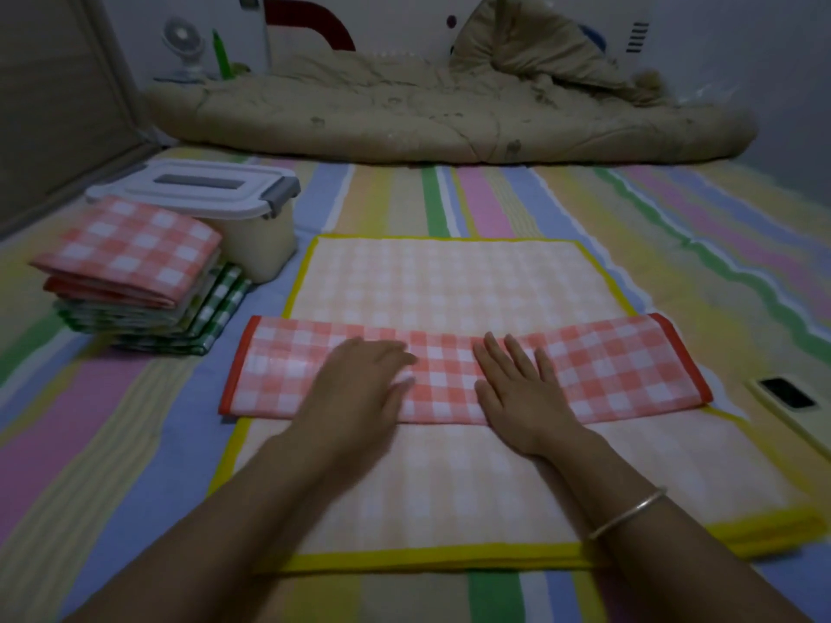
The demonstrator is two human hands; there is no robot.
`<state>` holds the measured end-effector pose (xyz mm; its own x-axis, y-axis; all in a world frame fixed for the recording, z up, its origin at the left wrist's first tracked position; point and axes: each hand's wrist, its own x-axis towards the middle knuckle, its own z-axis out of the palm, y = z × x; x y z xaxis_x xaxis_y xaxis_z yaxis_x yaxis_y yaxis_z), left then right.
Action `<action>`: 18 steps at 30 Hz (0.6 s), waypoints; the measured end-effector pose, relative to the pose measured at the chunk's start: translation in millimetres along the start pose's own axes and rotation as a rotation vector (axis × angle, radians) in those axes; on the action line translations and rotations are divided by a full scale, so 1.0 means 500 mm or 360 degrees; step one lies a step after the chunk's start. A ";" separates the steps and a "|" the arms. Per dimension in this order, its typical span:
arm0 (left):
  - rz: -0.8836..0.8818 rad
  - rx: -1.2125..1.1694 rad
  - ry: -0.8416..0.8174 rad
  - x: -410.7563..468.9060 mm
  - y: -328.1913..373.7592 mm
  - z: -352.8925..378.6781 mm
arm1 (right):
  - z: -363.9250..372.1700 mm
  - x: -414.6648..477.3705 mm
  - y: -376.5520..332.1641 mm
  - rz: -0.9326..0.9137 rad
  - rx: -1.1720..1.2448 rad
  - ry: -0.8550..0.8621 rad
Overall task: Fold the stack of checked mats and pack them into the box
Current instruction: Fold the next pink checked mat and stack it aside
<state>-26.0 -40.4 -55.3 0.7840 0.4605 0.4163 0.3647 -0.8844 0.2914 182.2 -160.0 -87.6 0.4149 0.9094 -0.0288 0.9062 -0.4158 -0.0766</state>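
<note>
Both hands lie flat, fingers straight: left hand (359, 379) and right hand (521, 393) press on the red checked mat (607, 370), folded into a long strip across the yellow-edged mat (449, 281). Its red-bound ends overhang slightly at both sides. Folded mats (130, 272) are stacked at left, touching the lidded box (252, 236). A phone (787, 393) lies near the strip's right end on the striped sheet (494, 200).
</note>
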 end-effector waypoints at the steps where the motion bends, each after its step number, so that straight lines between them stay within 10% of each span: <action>1: 0.0037 -0.0040 -0.0007 0.010 0.029 0.011 | 0.000 0.000 0.000 -0.0003 0.0002 0.0000; 10: -0.0182 0.0153 -0.0557 0.090 0.101 0.046 | -0.011 -0.002 0.008 -0.0054 0.0152 -0.0012; 18: -0.0059 0.0235 -0.0886 0.143 0.076 0.029 | -0.117 -0.101 -0.007 0.0389 0.1424 0.0407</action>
<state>51.2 -42.0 -27.1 0.9012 0.4167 -0.1195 0.4316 -0.8883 0.1572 162.8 -204.6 -27.5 0.6850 0.7256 0.0654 0.4385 -0.3389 -0.8324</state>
